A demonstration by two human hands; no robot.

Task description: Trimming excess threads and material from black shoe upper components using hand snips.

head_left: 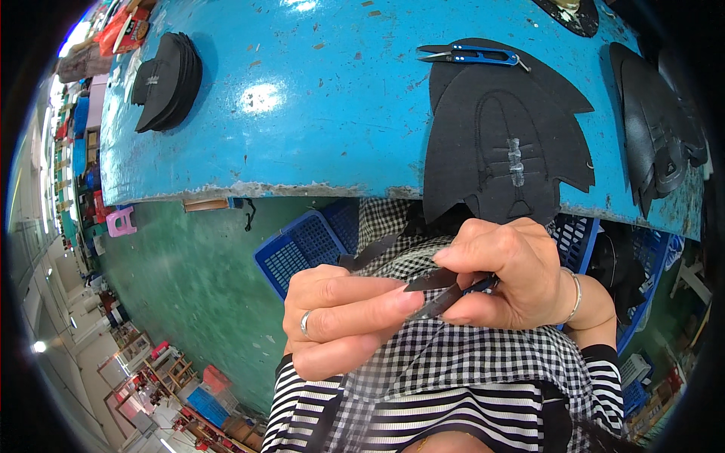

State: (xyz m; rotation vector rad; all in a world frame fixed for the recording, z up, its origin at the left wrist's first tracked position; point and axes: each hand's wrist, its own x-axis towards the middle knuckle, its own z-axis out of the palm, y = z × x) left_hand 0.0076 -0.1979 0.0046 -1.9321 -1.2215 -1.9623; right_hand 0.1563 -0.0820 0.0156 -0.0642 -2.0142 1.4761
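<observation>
On my feed, both hands are closed on the black strip [434,281]: I have the left hand [340,321] pinching one part and the right hand [513,272] pinching another, with two dark lengths showing between them; whether they are one piece folded I cannot tell. A dark blue bit shows inside the right grip, too covered for me to name. Just beyond the left hand, one blue basket [306,245] shows its lattice; right of the grip I see more blue basketwork [643,302] with black pieces [619,264] in it, too overlapped to count. Beyond the grip, on the blue table [317,128], I count three groups of flat black parts: a stack [174,83] far to the left, layered panels [453,143] straight ahead, and a pile [653,121] to the right. One pair of blue-handled snips [483,55] lies across the panels' far end, and one shiny clear strip [516,162] marks the top panel. Well away, beyond the grip to the left, a red package [134,34] carries print too small for me to read.
</observation>
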